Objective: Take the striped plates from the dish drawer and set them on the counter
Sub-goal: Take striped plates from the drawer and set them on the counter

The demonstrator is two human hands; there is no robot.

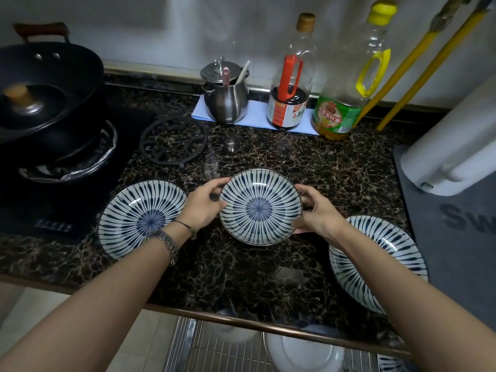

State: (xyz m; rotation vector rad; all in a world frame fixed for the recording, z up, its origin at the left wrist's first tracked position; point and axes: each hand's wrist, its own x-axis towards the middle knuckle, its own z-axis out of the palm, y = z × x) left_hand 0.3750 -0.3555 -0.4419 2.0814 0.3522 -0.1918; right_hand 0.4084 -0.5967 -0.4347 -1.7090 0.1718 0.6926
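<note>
A blue-and-white striped plate point(259, 207) is held over the middle of the dark marble counter point(241, 272). My left hand point(204, 205) grips its left rim and my right hand point(318, 212) grips its right rim. A second striped plate point(139, 218) lies on the counter to the left, partly under my left wrist. A third striped plate point(389, 253) lies at the right, partly hidden by my right forearm. Below the counter edge the wire dish drawer point(228, 353) stands pulled out, with a bit of another striped piece point(390, 364) at its right.
A black wok with a lid point(40, 95) sits on the stove at the left, a black trivet point(174, 140) beside it. Along the wall stand a steel pot point(226, 92), a soy sauce bottle point(291, 84) and an oil bottle point(349, 89). A white appliance point(456, 135) occupies a grey mat at the right. White bowls point(306, 354) rest in the drawer.
</note>
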